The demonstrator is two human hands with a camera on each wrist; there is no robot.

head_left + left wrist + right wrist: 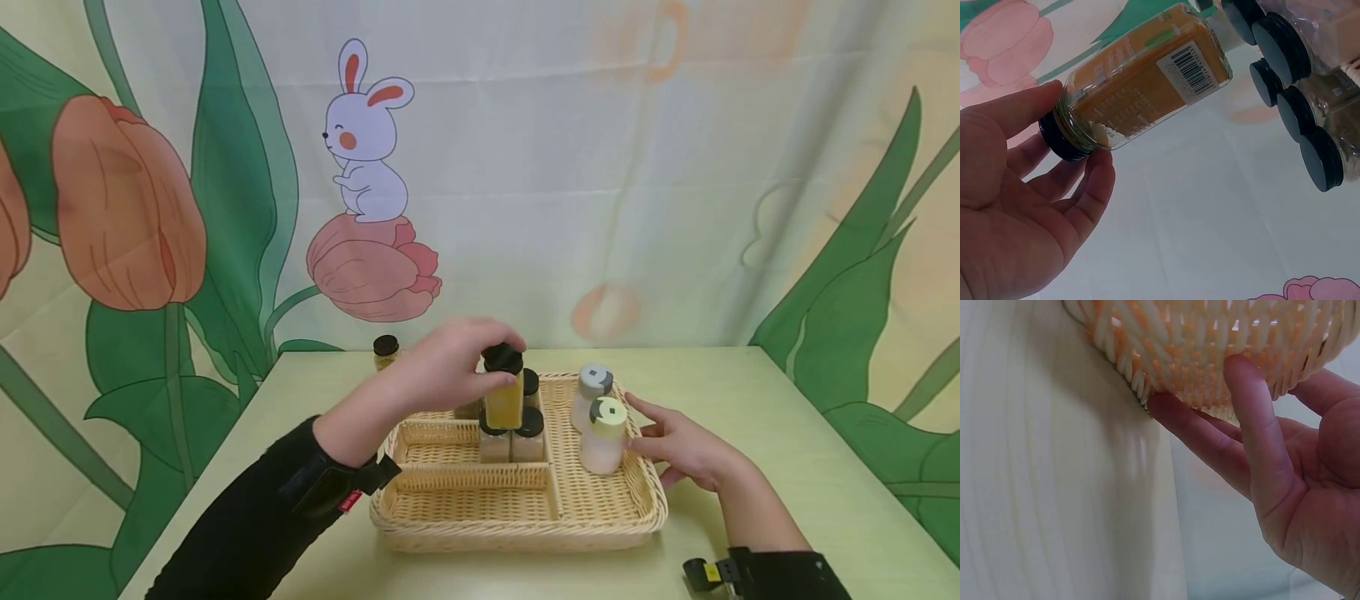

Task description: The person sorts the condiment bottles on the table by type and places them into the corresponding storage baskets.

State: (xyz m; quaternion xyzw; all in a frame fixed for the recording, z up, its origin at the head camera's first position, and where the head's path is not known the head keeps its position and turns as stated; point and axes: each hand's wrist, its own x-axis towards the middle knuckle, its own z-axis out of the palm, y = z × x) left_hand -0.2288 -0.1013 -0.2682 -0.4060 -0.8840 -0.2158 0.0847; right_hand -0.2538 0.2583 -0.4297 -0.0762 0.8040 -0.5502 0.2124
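My left hand (450, 358) pinches the black cap of a glass spice jar (504, 400) filled with yellow-orange powder. The jar is upright above other black-capped jars (528, 437) in the wicker basket (517, 537). In the left wrist view, a barcode label shows on the held jar (1154, 75), and fingertips surround its cap. My right hand (693, 450) touches the right side of the basket. From the right wrist, its fairly straight fingers (1254, 406) rest against the woven wall (1197, 350). Two pale shakers, one grey-topped (595, 383) and one yellow-topped (606, 417), stand in the basket's right compartment.
Another black-capped jar (386, 350) stands behind the basket's left back corner, partly hidden by my left arm. Dividers (472, 477) split the basket into compartments. A printed curtain (510, 208) hangs behind the pale table (750, 400).
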